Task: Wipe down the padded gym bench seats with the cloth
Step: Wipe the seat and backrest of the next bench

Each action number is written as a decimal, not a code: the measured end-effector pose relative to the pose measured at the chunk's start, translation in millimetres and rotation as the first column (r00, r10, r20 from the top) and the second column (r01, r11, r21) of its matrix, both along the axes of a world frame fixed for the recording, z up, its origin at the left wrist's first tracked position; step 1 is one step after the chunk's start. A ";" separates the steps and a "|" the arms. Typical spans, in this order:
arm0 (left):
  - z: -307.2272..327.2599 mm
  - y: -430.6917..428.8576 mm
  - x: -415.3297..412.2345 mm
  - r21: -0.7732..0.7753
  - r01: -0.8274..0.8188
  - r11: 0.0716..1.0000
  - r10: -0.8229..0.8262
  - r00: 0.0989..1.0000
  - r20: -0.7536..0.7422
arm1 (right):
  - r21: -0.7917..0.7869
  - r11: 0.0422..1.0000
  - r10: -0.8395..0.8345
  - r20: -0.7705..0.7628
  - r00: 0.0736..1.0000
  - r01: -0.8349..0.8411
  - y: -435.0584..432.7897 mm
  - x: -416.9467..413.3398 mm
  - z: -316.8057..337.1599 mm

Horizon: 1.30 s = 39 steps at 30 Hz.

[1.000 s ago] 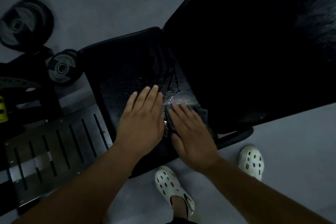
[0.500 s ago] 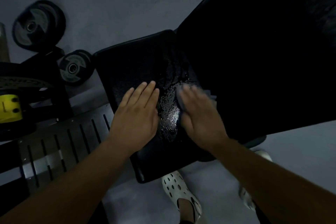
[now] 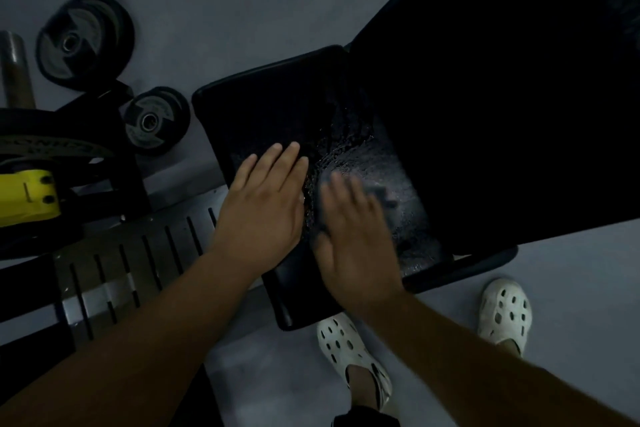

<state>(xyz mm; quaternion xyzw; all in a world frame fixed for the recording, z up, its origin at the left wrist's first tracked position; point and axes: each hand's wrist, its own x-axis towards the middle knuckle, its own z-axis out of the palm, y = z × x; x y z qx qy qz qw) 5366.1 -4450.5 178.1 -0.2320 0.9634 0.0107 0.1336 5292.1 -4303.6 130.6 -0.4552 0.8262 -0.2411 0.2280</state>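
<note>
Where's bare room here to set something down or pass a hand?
Free: seat pad far corner beyond the left hand, and its near end by the wrists; floor between weight plates and backrest. Crowded: mid-seat, left hand and right hand on the cloth, narrow wet strip between.

Two hands (image 3: pixel 263 208) (image 3: pixel 353 239), one cloth (image 3: pixel 378 192), two bench pads (image 3: pixel 277 107) (image 3: pixel 502 97), two weight plates (image 3: pixel 85 42) (image 3: pixel 156 121) (perhaps three), two clogs (image 3: pixel 349 350) (image 3: pixel 505 312).

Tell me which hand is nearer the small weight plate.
Left. The left hand rests flat on the seat pad just right of the small weight plate; the right hand presses the cloth farther right.
</note>
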 end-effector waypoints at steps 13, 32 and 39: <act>14.9 19.7 42.0 0.043 -0.125 0.991 0.128 0.989 -0.077 | -0.104 0.956 0.272 -0.043 0.961 -0.275 23.9 24.6 7.0; 10.9 -38.4 13.9 0.016 -0.103 0.995 0.104 0.993 -0.060 | 0.029 0.982 -0.183 -0.052 0.982 0.185 -99.6 -76.3 -17.5; 6.1 -46.7 7.8 0.000 -0.110 0.994 0.110 0.991 -0.074 | -0.131 0.925 0.340 -0.131 0.931 -0.356 -40.5 -63.1 -19.0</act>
